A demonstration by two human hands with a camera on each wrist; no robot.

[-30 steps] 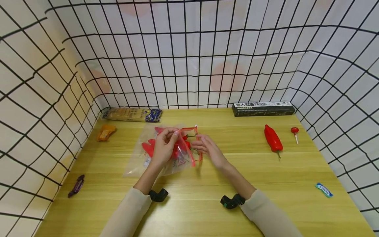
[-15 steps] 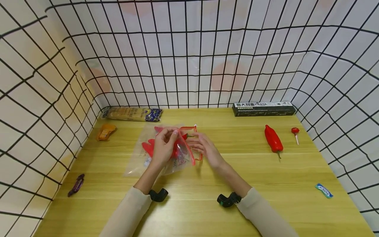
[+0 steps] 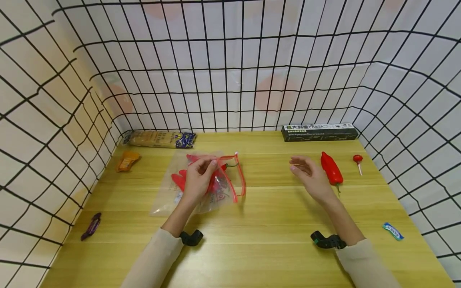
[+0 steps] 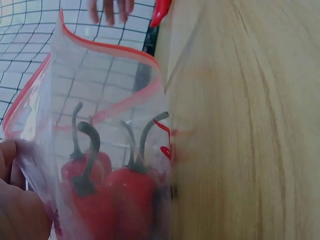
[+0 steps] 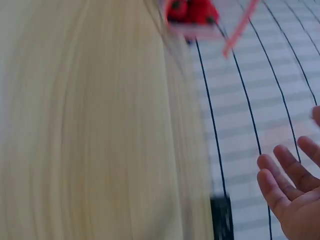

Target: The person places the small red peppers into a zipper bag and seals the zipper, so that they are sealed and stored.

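Observation:
My left hand [image 3: 198, 178] pinches the upper edge of a clear zip bag [image 3: 163, 200] with a red seal strip, holding its mouth apart toward the right. Several red peppers [image 4: 132, 200] with green stems lie inside, seen through the plastic in the left wrist view. My right hand [image 3: 311, 180] hovers over the right part of the table with nothing in it, its fingers loosely bent. Just beyond its knuckles lies a single red pepper [image 3: 332, 169], stem toward me. In the right wrist view the fingers [image 5: 287, 170] are spread and hold nothing.
At the back are a noodle pack [image 3: 158, 139] on the left and a black pasta box [image 3: 319, 133] on the right. An orange wrapped snack [image 3: 127, 161], purple candy [image 3: 91, 226], red lollipop [image 3: 357, 159] and blue-white candy [image 3: 393, 231] lie toward the sides. Black wire mesh [image 3: 225, 80] encloses the table.
My right hand has left the bag's mouth and swung right, close to the lone pepper. The left hand keeps its pinch on the bag, which stays in place.

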